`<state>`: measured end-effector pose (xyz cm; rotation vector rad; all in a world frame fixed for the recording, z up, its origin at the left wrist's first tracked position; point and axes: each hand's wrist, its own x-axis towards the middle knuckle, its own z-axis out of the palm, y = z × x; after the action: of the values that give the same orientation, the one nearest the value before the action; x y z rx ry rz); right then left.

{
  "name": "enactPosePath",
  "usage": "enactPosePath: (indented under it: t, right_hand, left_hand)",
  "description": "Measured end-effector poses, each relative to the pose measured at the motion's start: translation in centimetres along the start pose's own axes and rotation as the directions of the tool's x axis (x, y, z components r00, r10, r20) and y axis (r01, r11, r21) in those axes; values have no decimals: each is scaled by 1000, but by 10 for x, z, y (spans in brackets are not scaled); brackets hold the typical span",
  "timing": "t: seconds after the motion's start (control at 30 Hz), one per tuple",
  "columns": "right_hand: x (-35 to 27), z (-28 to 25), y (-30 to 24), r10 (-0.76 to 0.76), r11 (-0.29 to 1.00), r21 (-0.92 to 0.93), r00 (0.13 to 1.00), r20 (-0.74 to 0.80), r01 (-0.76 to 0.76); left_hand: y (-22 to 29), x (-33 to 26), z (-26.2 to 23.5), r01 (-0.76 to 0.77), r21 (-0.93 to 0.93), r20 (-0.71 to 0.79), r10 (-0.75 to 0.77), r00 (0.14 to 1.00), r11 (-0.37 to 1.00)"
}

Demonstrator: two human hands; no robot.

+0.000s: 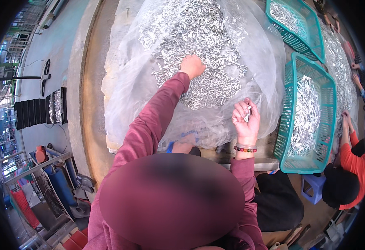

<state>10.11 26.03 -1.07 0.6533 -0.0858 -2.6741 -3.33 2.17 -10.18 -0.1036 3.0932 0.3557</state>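
Remaining on white netting (264, 73) is a broad pile of silvery pieces (211, 85), so much seems left; two green baskets (286, 121) are part-filled. Some pieces are gripped by the right hand (246, 119); whether the left hand (192, 66), on the pile, is holding any cannot be told.

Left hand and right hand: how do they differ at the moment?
The left hand is back up at the pile of silvery pieces; the right hand is palm up, clear of it, fingers curled around a few pieces. The right hand has wrist bracelets; a sleeve meets the left hand. Both are gloveless.
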Motion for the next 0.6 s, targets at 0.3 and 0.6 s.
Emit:
enactPosePath:
  t: [0.3,0.6]
  right_hand:
    - [8,-2,2,5,999,34,1000,-26,-4]
    - [10,-5,7,46,999,10,999,-11,-46]
  left_hand:
    - [-12,-55,-7,-238,-224,92,264,960,945]
    - [-13,7,-31,-138,-153,153,162,975,978]
